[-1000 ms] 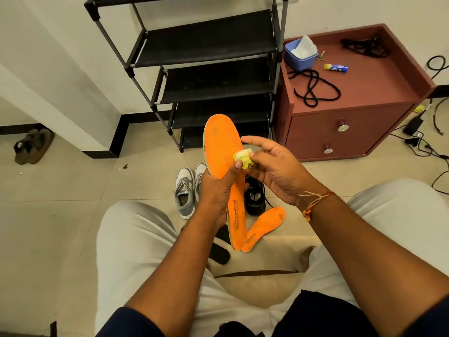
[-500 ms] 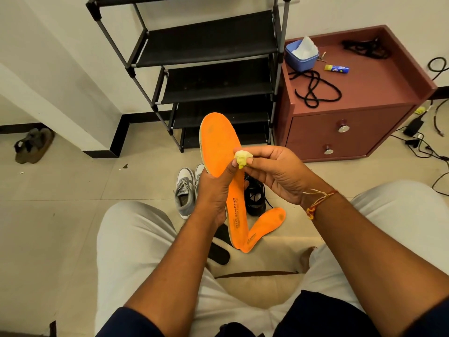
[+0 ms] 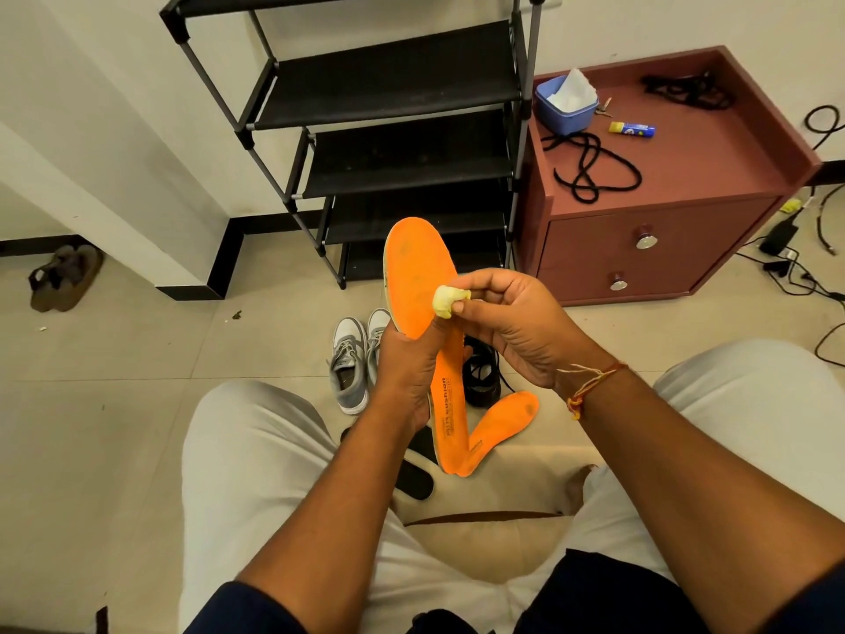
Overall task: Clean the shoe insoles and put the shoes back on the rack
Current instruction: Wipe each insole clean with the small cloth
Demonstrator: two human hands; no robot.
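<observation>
My right hand (image 3: 516,327) pinches a small yellowish wad (image 3: 450,300) against the orange insole (image 3: 420,276). My left hand (image 3: 407,372) grips that insole round its waist, toe end up, near the rack (image 3: 393,84). I'd best rub in short, firm strokes toward the smudged toe, bracing behind so it doesn't flex.

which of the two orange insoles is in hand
The upright orange insole, gripped by the left hand, with the right hand pinching a yellow wad against it; the other orange insole lies on the floor.
</observation>
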